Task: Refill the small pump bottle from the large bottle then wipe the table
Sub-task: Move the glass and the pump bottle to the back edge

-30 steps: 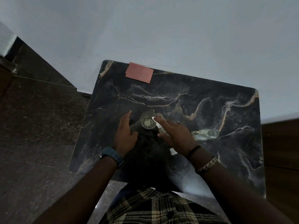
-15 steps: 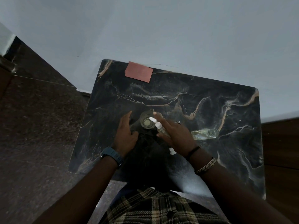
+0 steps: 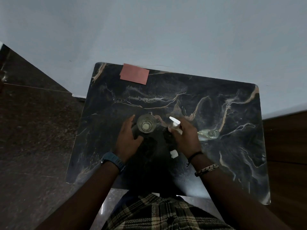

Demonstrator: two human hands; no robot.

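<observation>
On the dark marble table (image 3: 216, 163) a clear open-mouthed bottle (image 3: 146, 124) stands upright, seen from above. My left hand (image 3: 127, 140) rests just left of it with fingers spread, not gripping. My right hand (image 3: 184, 136) holds a white pump head (image 3: 174, 122) with a clear part below it, lifted to the right of the upright bottle. I cannot tell whether a whole small bottle hangs under the pump. Another clear bottle (image 3: 208, 134) lies on its side right of my right hand. A folded red cloth (image 3: 134, 73) lies at the table's far edge.
A small white cap (image 3: 173, 154) lies on the table near my right wrist. The table stands against a pale wall (image 3: 166, 30). Dark stone floor (image 3: 33, 130) lies to the left, and a brown wooden surface (image 3: 289, 146) to the right.
My right hand has carried the pump head to the right, away from the upright bottle's mouth. My left hand stays beside the bottle.
</observation>
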